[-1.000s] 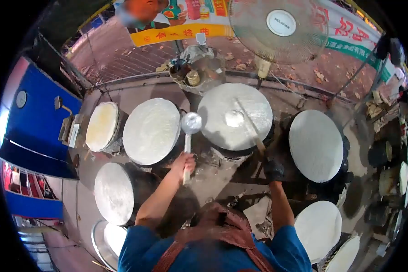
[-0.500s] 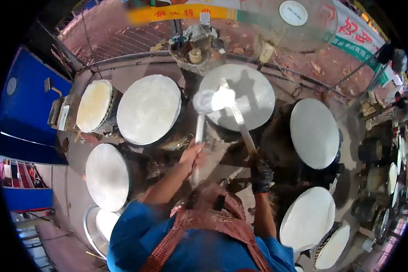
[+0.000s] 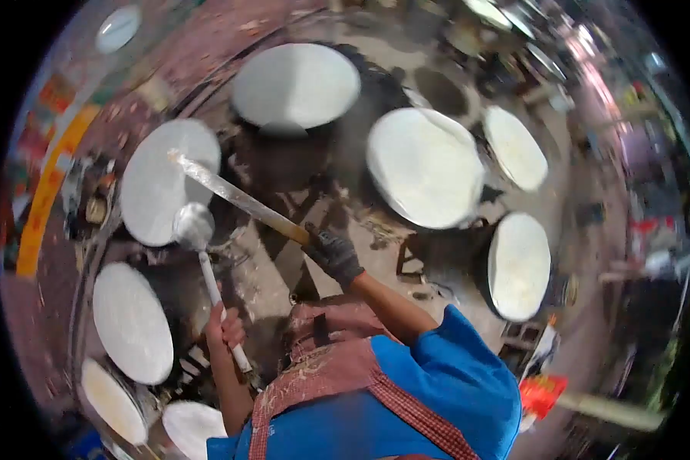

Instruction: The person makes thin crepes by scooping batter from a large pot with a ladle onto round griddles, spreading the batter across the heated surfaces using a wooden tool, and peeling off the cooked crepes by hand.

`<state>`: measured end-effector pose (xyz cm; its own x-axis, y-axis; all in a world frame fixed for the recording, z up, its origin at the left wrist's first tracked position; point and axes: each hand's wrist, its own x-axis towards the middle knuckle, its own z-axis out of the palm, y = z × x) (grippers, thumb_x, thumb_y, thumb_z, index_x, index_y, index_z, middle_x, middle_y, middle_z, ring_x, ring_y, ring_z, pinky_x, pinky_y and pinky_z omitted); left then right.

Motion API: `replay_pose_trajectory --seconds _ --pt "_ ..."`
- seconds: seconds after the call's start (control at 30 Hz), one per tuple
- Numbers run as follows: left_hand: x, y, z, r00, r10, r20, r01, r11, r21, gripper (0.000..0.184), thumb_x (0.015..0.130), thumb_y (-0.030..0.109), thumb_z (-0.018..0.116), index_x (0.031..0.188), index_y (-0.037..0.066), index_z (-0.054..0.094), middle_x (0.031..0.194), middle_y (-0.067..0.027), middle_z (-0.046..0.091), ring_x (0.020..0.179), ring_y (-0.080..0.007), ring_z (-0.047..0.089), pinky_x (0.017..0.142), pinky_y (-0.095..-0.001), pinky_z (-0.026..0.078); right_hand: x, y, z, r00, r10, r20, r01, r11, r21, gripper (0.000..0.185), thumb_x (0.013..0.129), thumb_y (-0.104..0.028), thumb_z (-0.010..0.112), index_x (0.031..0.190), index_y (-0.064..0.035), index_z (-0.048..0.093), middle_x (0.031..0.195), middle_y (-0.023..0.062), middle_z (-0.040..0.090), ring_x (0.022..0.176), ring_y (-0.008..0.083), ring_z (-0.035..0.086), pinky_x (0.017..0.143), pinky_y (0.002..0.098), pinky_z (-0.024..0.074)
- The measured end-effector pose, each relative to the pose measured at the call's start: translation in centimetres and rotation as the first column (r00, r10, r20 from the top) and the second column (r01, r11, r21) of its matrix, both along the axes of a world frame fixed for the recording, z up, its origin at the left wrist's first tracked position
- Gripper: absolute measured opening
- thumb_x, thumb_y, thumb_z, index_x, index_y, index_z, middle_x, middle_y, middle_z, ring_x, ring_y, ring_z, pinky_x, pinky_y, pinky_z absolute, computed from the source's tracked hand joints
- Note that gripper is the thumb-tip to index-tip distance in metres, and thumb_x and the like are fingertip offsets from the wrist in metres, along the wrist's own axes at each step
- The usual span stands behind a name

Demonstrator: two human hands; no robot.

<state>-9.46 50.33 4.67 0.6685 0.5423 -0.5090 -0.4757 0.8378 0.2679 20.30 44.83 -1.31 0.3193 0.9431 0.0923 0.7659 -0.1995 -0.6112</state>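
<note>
My bare left hand (image 3: 225, 330) is closed around the pale handle of a ladle (image 3: 194, 224). The ladle's rounded bowl, coated white, is over the lower edge of a round white disc (image 3: 149, 176). In a dark glove, my right hand (image 3: 334, 256) grips a long flat scraper (image 3: 241, 201) by its brown end. White stuff coats the scraper's far end, which reaches over the same disc; whether it touches is unclear. Another white disc (image 3: 295, 84) stands behind, and a larger, uneven-topped one (image 3: 425, 167) is right of the gloved hand.
Several more discs ring me, among them an oval-looking one (image 3: 133, 322) at left and one (image 3: 520, 264) at right. A yellow banner (image 3: 50, 195) hangs at far left. A red packet (image 3: 543, 395) is at lower right. The outer view is blurred.
My view has swung to the right, so the discs and banner now appear farther left. Both hands still hold the ladle and the scraper, which now slant up to the left.
</note>
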Motion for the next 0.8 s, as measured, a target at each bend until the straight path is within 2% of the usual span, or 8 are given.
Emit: replay_pose_trajectory --seconds 0.13,0.2,0.27,0.33,0.4,0.43,0.6,0.8 --pt "3.5 -3.2 -1.9 0.999 -0.037 0.006 0.036 0.922 -0.385 0.033 0.089 0.023 0.037 0.122 0.022 0.037 0.052 0.0006 0.03 0.035 -0.0067 0.028 0.027 -0.0209 0.028 5.3 -8.8 2.0 0.93 -0.247 -0.272 0.256 0.967 -0.002 0.038 0.078 -0.035 0.052 0.1 -0.0038 0.053 0.089 0.0185 0.057 0.08 0.0326 0.055 0.066 0.0393 0.043" --pt "5.1 -5.7 -4.0 0.988 -0.149 0.033 0.149 0.891 -0.43 0.033 0.089 0.02 0.037 0.122 0.017 0.038 0.054 -0.0001 0.031 0.037 -0.0069 0.029 0.029 -0.0216 0.028 10.2 -16.5 -4.9 0.912 -0.408 -0.026 0.409 0.913 0.01 0.037 0.08 -0.037 0.049 0.101 -0.0066 0.054 0.085 0.0167 0.058 0.075 0.0341 0.055 0.064 0.0387 0.0433" --pt "7.4 -8.8 -5.8 0.975 -0.173 0.139 0.218 0.871 -0.441 0.033 0.089 0.02 0.037 0.121 0.013 0.039 0.055 -0.0001 0.03 0.039 -0.0073 0.029 0.031 -0.0216 0.028 13.7 -24.0 -4.6 0.806 -0.59 -0.036 0.591 0.806 0.015 0.038 0.078 -0.044 0.049 0.1 -0.0126 0.053 0.079 0.0151 0.059 0.068 0.0338 0.056 0.06 0.0406 0.0435" --pt "10.2 -11.6 -6.2 0.959 -0.18 0.218 0.271 0.804 -0.53 0.033 0.089 0.02 0.037 0.121 0.01 0.04 0.056 -0.0002 0.029 0.04 -0.0076 0.028 0.033 -0.0219 0.027 16.0 -30.4 -0.1 0.683 -0.708 0.179 0.713 0.594 -0.372 0.042 0.074 -0.043 0.055 0.1 -0.0102 0.053 0.083 0.0137 0.059 0.075 0.0301 0.056 0.063 0.038 0.0431" --pt "12.5 -13.3 -6.5 0.949 -0.222 0.224 0.311 0.774 -0.551 0.033 0.089 0.02 0.036 0.12 0.009 0.041 0.056 0.0 0.028 0.04 -0.0077 0.028 0.033 -0.0217 0.027 17.2 -36.5 -0.7 0.587 -0.77 0.249 0.809 0.564 -0.163 0.043 0.073 -0.048 0.053 0.091 -0.0093 0.053 0.074 0.0156 0.059 0.065 0.0327 0.057 0.058 0.0409 0.0428" --pt "13.9 -13.7 -5.7 0.942 -0.253 0.222 0.336 0.739 -0.584 0.034 0.089 0.02 0.036 0.121 0.008 0.04 0.056 -0.0003 0.029 0.04 -0.0077 0.029 0.034 -0.0216 0.029 18.3 -37.9 -0.8 0.507 -0.806 0.305 0.849 0.408 -0.335 0.042 0.071 -0.046 0.054 0.09 -0.0083 0.053 0.074 0.016 0.059 0.068 0.0318 0.057 0.059 0.0414 0.0427" --pt "18.6 -14.8 -3.6 0.874 -0.379 0.304 0.486 0.687 -0.54 0.036 0.09 0.021 0.034 0.122 0.007 0.038 0.057 -0.0018 0.032 0.041 -0.0083 0.031 0.035 -0.0217 0.031 23.0 -40.0 -1.5 0.412 -0.792 0.45 0.911 0.347 -0.224 0.034 0.07 -0.032 0.053 0.098 -0.0125 0.052 0.089 0.0102 0.053 0.077 0.027 0.056 0.062 0.0391 0.0426" --pt "19.7 -11.9 -1.9 0.828 -0.476 0.298 0.561 0.684 -0.467 0.037 0.091 0.022 0.03 0.122 0.002 0.036 0.057 -0.0033 0.035 0.043 -0.0108 0.033 0.039 -0.0245 0.032 26.5 -44.1 -0.7 0.4 -0.694 0.598 0.898 0.427 -0.106 0.021 0.073 -0.028 0.05 0.083 -0.0122 0.057 0.077 0.0113 0.056 0.067 0.0286 0.057 0.058 0.0409 0.0437"
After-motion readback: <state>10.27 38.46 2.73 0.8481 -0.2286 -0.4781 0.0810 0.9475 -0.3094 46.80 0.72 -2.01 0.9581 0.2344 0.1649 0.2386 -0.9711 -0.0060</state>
